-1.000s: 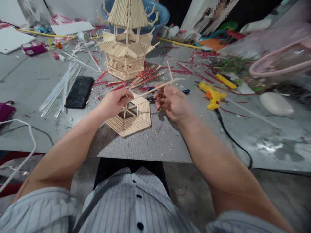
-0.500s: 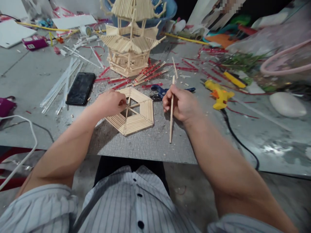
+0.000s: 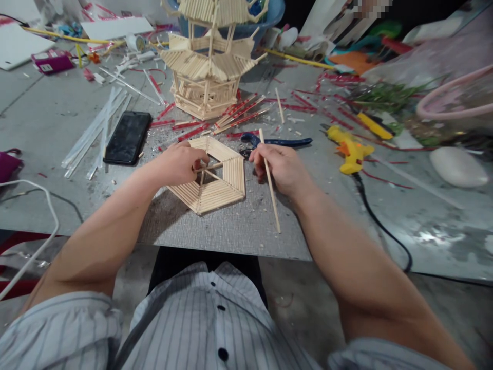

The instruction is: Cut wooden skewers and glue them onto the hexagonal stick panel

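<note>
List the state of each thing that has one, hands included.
Hexagon, lying flat, centre partly open
Stick, held, slanted
Left hand, fingers curled over hexagon, grip unclear
Right hand, closed on stick
Tower, upright, top cut off by picture edge
Phone, face up, screen dark
Glue gun, lying down, heat unknown
Pliers, lying down, partly hidden

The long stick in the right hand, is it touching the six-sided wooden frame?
Apart. The head view shows a strip of grey table between the long stick, in the right hand, and the wooden frame.
</note>
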A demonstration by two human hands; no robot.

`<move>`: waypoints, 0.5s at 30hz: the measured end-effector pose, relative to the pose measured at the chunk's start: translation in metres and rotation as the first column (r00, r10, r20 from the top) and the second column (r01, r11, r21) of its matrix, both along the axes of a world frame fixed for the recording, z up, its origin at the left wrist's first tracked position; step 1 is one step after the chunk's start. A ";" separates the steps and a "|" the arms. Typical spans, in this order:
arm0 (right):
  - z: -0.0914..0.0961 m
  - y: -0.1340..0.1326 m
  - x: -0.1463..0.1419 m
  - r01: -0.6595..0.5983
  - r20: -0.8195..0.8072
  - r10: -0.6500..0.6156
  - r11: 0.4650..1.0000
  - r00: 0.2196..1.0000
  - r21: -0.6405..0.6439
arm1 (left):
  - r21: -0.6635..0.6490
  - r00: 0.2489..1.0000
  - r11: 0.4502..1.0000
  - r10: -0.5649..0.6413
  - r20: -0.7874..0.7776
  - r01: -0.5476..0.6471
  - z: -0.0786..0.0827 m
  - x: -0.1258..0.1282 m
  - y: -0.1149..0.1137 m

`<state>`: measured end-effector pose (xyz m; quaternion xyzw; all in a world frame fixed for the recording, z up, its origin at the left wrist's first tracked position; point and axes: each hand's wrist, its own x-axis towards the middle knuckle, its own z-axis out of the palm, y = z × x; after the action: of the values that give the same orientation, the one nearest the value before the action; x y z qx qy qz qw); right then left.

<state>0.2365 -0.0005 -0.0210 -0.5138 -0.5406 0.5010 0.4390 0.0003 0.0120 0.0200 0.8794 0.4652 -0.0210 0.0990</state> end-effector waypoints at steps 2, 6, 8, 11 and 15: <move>0.000 0.000 0.001 0.016 0.003 -0.016 1.000 1.000 0.009 | -0.013 1.000 1.000 -0.001 0.009 0.001 0.000 0.000 0.000; 0.003 0.000 0.003 0.025 -0.068 -0.026 0.999 0.997 -0.021 | -0.020 1.000 1.000 -0.009 0.011 0.009 0.000 0.000 0.000; 0.004 0.001 0.003 0.046 -0.090 -0.049 0.998 0.995 -0.034 | -0.025 1.000 1.000 -0.017 0.013 0.017 0.001 0.001 0.000; 0.005 0.002 0.004 0.093 -0.096 -0.095 0.995 0.991 -0.029 | -0.036 1.000 0.999 -0.020 0.015 0.020 0.001 0.001 0.001; 0.003 0.003 0.004 0.088 -0.083 -0.090 0.996 0.993 -0.021 | -0.050 1.000 0.999 -0.013 0.008 0.013 -0.001 0.001 0.002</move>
<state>0.2401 0.0027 -0.0181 -0.5199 -0.4939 0.5067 0.4786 0.0016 0.0137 0.0192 0.8797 0.4586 -0.0300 0.1225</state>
